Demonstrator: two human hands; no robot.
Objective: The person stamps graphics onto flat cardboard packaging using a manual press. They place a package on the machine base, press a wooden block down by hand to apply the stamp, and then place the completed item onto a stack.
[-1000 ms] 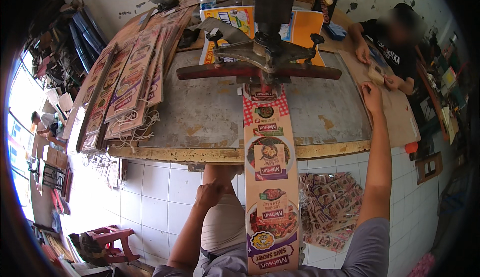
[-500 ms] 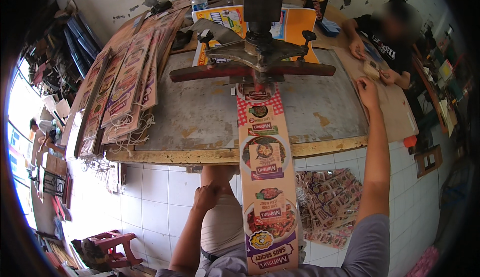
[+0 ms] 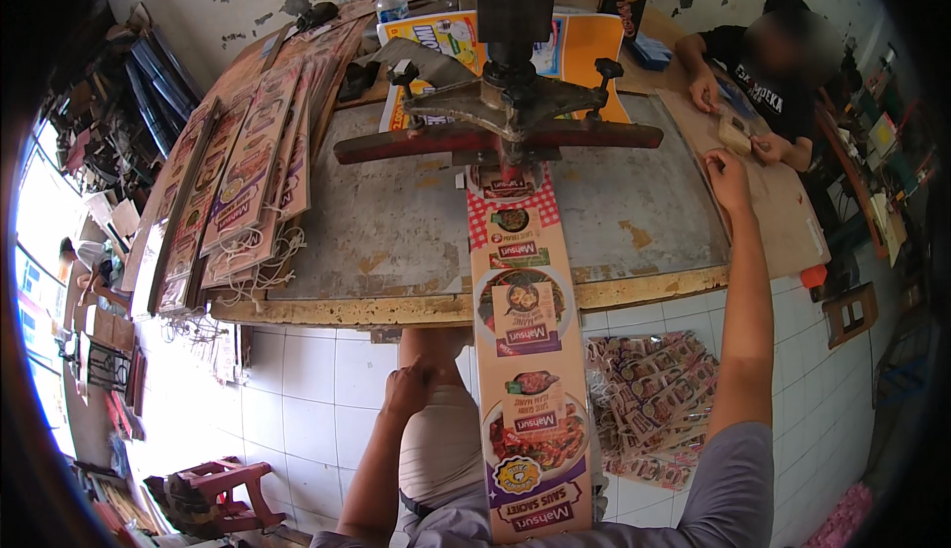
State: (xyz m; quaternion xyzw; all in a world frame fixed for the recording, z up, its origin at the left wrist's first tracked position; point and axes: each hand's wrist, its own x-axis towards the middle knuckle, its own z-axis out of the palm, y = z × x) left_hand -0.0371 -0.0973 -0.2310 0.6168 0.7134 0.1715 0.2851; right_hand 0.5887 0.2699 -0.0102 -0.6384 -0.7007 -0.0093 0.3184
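A long printed cardboard strip (image 3: 525, 350) lies under the red-barred metal press (image 3: 500, 132) — right hand (image 3: 728, 173) on the worn grey tabletop (image 3: 396, 231), left hand (image 3: 408, 389) on the thigh.

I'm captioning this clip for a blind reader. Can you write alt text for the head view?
A long printed strip runs under a press on a worn table. The person's right hand rests on the tabletop; the left hand rests on their knee.

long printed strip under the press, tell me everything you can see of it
The long printed strip looks like stiff glossy card, printed with round food photos, purple label blocks and a red-checked band near its top. It lies flat lengthwise: its far end sits under the red bar of the press on the worn tabletop, and its near end overhangs the table edge toward the person's lap. Neither the left hand nor the right hand touches it.
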